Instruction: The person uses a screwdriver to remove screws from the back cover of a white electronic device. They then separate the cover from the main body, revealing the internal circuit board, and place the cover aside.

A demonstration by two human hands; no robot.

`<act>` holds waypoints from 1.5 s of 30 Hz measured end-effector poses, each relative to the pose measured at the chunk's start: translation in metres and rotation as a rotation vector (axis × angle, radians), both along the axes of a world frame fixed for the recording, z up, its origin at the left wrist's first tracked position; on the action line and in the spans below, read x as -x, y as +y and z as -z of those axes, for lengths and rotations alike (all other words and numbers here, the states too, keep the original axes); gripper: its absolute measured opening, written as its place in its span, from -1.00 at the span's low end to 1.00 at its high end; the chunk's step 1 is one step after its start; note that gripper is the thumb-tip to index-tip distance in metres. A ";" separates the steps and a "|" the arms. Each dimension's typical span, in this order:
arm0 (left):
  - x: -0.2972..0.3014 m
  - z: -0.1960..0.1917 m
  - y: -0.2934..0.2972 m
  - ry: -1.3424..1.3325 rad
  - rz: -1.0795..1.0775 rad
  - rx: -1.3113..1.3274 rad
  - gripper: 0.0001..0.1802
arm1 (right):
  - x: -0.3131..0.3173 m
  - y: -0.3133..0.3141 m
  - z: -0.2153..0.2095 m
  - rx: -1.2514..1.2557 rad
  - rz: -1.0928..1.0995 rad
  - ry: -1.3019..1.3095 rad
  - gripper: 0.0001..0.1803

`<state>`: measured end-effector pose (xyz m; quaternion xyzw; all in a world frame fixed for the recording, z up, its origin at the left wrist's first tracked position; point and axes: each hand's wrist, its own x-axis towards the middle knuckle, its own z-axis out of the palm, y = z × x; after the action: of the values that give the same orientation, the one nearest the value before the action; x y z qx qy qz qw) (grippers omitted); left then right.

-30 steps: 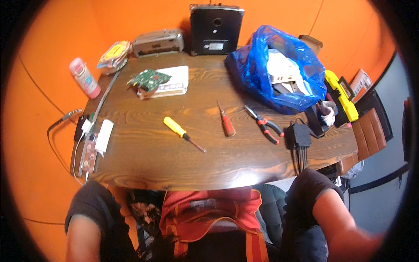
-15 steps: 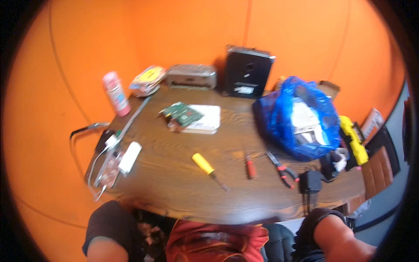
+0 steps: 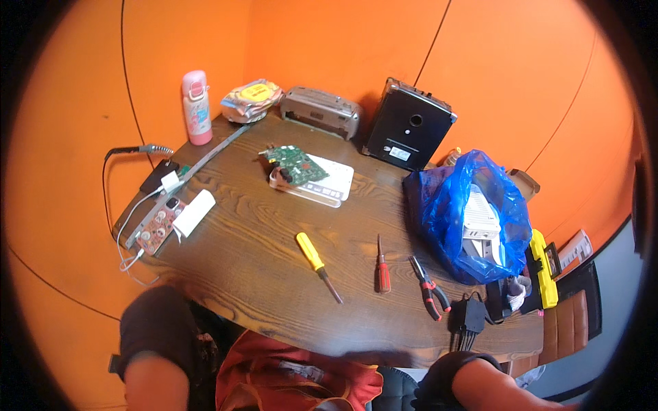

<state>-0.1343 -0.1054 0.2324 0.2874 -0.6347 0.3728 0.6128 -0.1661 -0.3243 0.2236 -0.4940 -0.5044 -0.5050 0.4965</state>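
1. Neither my left hand nor my right hand is in view. Only my dark-sleeved left arm (image 3: 154,349) and right forearm (image 3: 480,383) show, both below the near edge of the dark wood-grain tabletop (image 3: 260,260). I cannot tell whether either hand is open or closed.
2. Closest to my arms, lying loose near the front edge, are the yellow-handled screwdriver (image 3: 312,253), the small red-handled screwdriver (image 3: 382,274) and the red-and-black pliers (image 3: 428,288). They lie apart from one another in a rough row.
3. Just beside my right forearm, at the tabletop's edge, sits the black power adapter with its bundle of cords (image 3: 469,316).
4. What has changed over the last second is my view, not the things. My head has lifted and turned, so more of the orange wall shows and the tabletop now runs at a slant.
5. The three tools keep the same order and spacing as a second ago, and nothing has been picked up.
6. My arms have stayed low at the near edge throughout, reaching for nothing.
7. Further back, a green circuit board (image 3: 295,163) rests on a flat white box (image 3: 332,185). To the right, a crumpled blue plastic bag (image 3: 445,212) holds white items.
8. A pink bottle (image 3: 197,107) stands upright at the far left corner.
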 end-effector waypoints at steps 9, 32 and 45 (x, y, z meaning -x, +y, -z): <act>-0.176 0.143 0.042 0.802 -1.131 -0.291 -0.74 | -0.127 0.018 0.132 0.531 0.620 0.916 -0.66; -0.298 0.232 0.071 1.075 -0.797 -0.883 -0.80 | -0.138 -0.002 0.180 0.600 1.115 0.982 -0.67; -0.174 0.230 0.058 0.946 -0.558 -0.915 -0.75 | -0.136 -0.002 0.173 0.309 0.845 1.064 -0.87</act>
<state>0.0393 -0.0471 0.0029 0.7984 -0.2965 0.0474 0.5220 -0.0298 -0.3263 0.0504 -0.8933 -0.0233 -0.2667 0.3611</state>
